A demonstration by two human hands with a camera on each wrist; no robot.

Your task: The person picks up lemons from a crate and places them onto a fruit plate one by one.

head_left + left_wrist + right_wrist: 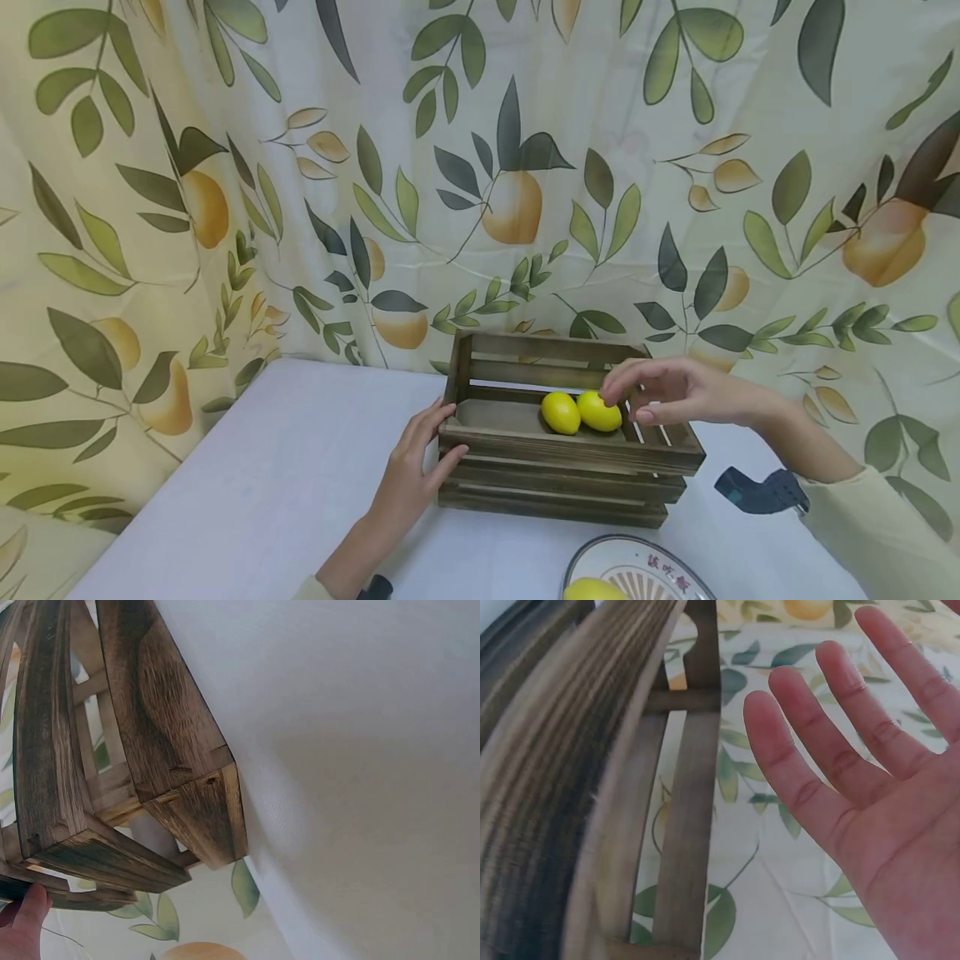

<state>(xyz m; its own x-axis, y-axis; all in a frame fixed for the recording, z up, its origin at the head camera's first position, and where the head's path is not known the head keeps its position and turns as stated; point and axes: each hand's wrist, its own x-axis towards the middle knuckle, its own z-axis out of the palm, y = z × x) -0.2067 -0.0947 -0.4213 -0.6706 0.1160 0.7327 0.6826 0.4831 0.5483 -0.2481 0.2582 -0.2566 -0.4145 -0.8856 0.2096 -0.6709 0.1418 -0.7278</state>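
Two yellow lemons, one on the left (561, 413) and one on the right (599, 412), lie side by side inside a dark slatted wooden crate (555, 450). My left hand (408, 458) rests on the crate's left end, its fingers over the top edge and the thumb along the front; the left wrist view shows a finger touching a slat. Above the crate's right side hovers my right hand (686, 392), its fingers loosely bent with nothing between them. Its fingertips overlap the right lemon in the head view. In the right wrist view the palm and spread fingers (862, 772) are bare.
In front of the crate stands a round plate (637, 562) with a printed rim, cut off by the frame's bottom edge. Another yellow lemon (595, 590) lies on it. White cloth covers the table (300, 467). A leaf-and-fruit patterned curtain (465, 275) hangs close behind the crate.
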